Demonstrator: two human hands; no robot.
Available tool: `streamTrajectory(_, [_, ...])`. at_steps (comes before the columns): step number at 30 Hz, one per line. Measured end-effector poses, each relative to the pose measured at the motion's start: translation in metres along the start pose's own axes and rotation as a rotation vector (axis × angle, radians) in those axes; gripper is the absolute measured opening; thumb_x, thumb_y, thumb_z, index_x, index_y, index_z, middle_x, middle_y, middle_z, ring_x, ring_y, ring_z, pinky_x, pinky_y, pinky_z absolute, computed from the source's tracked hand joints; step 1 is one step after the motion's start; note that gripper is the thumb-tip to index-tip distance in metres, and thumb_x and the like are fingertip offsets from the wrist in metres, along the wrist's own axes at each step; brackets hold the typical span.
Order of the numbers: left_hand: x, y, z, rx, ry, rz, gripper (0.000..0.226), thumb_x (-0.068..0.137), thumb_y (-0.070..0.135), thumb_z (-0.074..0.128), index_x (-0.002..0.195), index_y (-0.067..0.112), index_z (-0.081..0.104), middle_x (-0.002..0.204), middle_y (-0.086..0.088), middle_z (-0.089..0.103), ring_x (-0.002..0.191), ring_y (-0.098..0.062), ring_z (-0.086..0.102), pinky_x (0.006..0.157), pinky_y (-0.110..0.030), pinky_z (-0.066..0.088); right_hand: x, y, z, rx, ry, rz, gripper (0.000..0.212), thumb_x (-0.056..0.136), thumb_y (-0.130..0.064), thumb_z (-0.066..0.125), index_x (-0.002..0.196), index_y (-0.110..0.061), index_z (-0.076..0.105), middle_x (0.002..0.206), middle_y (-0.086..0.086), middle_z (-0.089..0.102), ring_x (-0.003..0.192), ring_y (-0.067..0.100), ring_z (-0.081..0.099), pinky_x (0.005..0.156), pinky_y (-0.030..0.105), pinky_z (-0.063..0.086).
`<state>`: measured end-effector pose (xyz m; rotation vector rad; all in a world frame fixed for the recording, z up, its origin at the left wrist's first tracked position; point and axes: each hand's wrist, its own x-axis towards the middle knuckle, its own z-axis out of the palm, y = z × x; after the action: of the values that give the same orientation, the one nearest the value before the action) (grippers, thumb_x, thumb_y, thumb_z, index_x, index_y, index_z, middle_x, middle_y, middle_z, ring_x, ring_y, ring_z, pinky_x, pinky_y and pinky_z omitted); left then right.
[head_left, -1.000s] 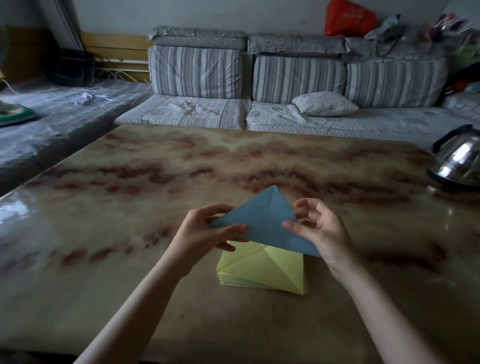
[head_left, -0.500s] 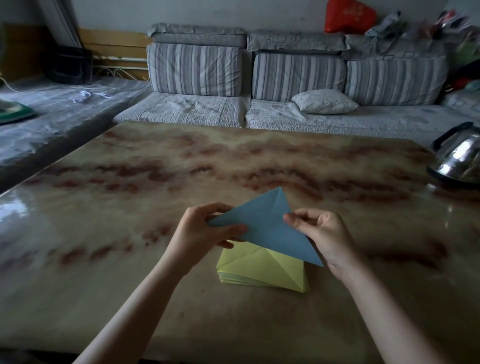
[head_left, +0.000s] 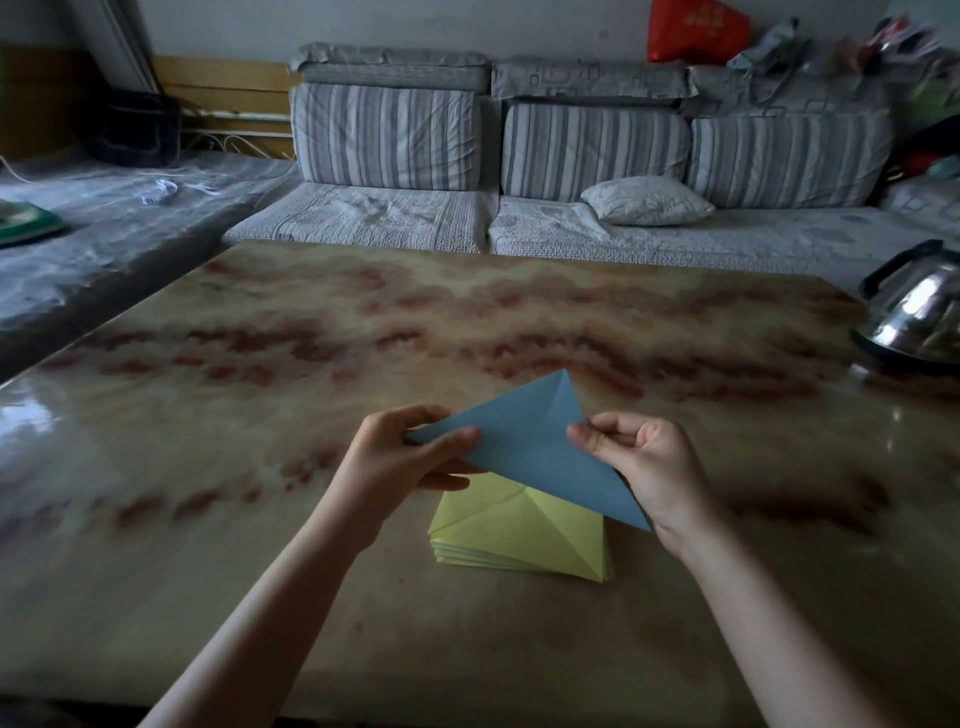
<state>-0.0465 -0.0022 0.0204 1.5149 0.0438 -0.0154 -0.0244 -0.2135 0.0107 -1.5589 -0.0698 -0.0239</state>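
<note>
Tilted slightly clockwise since before: paper (head_left: 524, 452), held over stack (head_left: 545, 540) at worktop (head_left: 260, 415) 6 o'clock. Left hand (head_left: 400, 462) pinches its 9 o'clock corner, right hand (head_left: 654, 462) pinches 3 o'clock edge. Risk: uneven pull skews crease; loose pinch drops it.

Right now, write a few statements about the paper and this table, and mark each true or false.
1. The left hand and the right hand both pinch the blue paper. True.
2. The blue paper lies flat on the table. False: it is held up above the yellow stack.
3. A kettle stands at the table's right edge. True.
4. The yellow stack sits right beside the kettle. False: it lies on the near part of the table below the hands, well apart from the kettle.
</note>
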Motion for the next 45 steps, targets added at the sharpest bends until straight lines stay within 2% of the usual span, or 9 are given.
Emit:
streamTrajectory(6, [-0.001, 0.004, -0.011, -0.074, -0.164, -0.036, 0.022, 0.096, 0.015, 0.045, 0.106, 0.011, 0.065, 0.091, -0.009, 0.074, 0.081, -0.024, 0.072, 0.062, -0.027, 0.058, 0.000, 0.000, -0.001, -0.015, 0.001, 0.016, 0.006, 0.070, -0.020, 0.073, 0.069, -0.015, 0.070, 0.065, -0.003, 0.073, 0.058, 0.004, 0.064, 0.056, 0.015, 0.048])
streamTrajectory(10, [0.000, 0.004, -0.013, -0.171, -0.128, -0.024, 0.031, 0.098, 0.014, 0.040, 0.123, 0.020, 0.056, 0.098, -0.012, 0.069, 0.074, -0.027, 0.072, 0.061, -0.032, 0.058, -0.002, -0.001, 0.001, -0.012, 0.014, 0.015, 0.006, 0.071, -0.018, 0.073, 0.070, -0.014, 0.068, 0.063, -0.004, 0.072, 0.057, 0.003, 0.064, 0.055, 0.013, 0.048])
streamTrajectory(13, [0.000, 0.000, -0.007, -0.270, -0.045, -0.036, 0.036, 0.091, 0.028, 0.049, 0.127, 0.022, 0.051, 0.099, -0.016, 0.068, 0.075, -0.028, 0.072, 0.061, -0.034, 0.059, -0.003, 0.001, 0.005, -0.026, 0.082, 0.023, 0.020, 0.063, -0.030, 0.074, 0.072, -0.013, 0.069, 0.070, 0.001, 0.073, 0.067, 0.013, 0.064, 0.065, 0.025, 0.047])
streamTrajectory(15, [-0.004, -0.003, 0.001, -0.262, -0.025, -0.051, 0.049, 0.077, 0.032, 0.062, 0.123, 0.017, 0.053, 0.103, -0.017, 0.070, 0.083, -0.027, 0.072, 0.065, -0.033, 0.059, -0.003, 0.005, 0.008, -0.003, 0.127, 0.024, 0.012, 0.069, -0.026, 0.076, 0.070, -0.015, 0.070, 0.071, 0.004, 0.073, 0.070, 0.017, 0.064, 0.068, 0.031, 0.047])
streamTrajectory(22, [-0.011, -0.020, 0.031, -0.119, 0.104, 0.022, 0.036, 0.071, -0.004, 0.076, 0.104, 0.002, 0.064, 0.078, -0.011, 0.074, 0.065, -0.016, 0.070, 0.060, -0.023, 0.056, -0.008, 0.009, 0.028, 0.031, 0.163, 0.000, 0.008, 0.076, -0.018, 0.076, 0.069, -0.016, 0.072, 0.078, 0.013, 0.073, 0.072, 0.022, 0.062, 0.073, 0.038, 0.048])
streamTrajectory(27, [-0.010, -0.017, 0.030, -0.101, 0.138, 0.068, 0.031, 0.070, -0.001, 0.077, 0.098, 0.004, 0.065, 0.078, -0.012, 0.074, 0.066, -0.017, 0.070, 0.061, -0.021, 0.055, -0.013, -0.003, 0.023, -0.027, -0.138, 0.146, 0.046, 0.060, -0.030, 0.078, 0.097, -0.005, 0.068, 0.085, 0.012, 0.075, 0.070, 0.023, 0.070, 0.055, 0.028, 0.055])
streamTrajectory(34, [-0.011, -0.018, 0.026, -0.118, 0.125, 0.031, 0.028, 0.071, -0.001, 0.076, 0.098, 0.001, 0.066, 0.079, -0.016, 0.074, 0.068, -0.023, 0.070, 0.063, -0.024, 0.058, -0.014, 0.002, 0.023, -0.035, -0.227, 0.184, 0.016, 0.070, -0.006, 0.077, 0.085, -0.003, 0.072, 0.074, 0.014, 0.073, 0.060, 0.022, 0.070, 0.050, 0.024, 0.053])
streamTrajectory(40, [-0.009, -0.016, 0.016, -0.178, 0.122, 0.020, 0.023, 0.076, 0.001, 0.072, 0.098, -0.001, 0.067, 0.087, -0.020, 0.073, 0.067, -0.020, 0.070, 0.061, -0.020, 0.055, -0.015, 0.001, 0.018, 0.098, -0.331, 0.238, 0.036, 0.070, 0.003, 0.070, 0.104, 0.009, 0.063, 0.084, 0.022, 0.073, 0.070, 0.024, 0.072, 0.062, 0.026, 0.059])
streamTrajectory(45, [-0.009, -0.014, 0.015, -0.179, 0.130, 0.022, 0.023, 0.076, 0.001, 0.071, 0.099, 0.001, 0.067, 0.086, -0.021, 0.072, 0.065, -0.019, 0.069, 0.060, -0.020, 0.055, -0.014, 0.001, 0.006, 0.143, -0.447, 0.285, 0.079, 0.075, 0.010, 0.066, 0.142, 0.005, 0.025, 0.110, 0.028, 0.066, 0.101, 0.036, 0.067, 0.080, 0.033, 0.058])
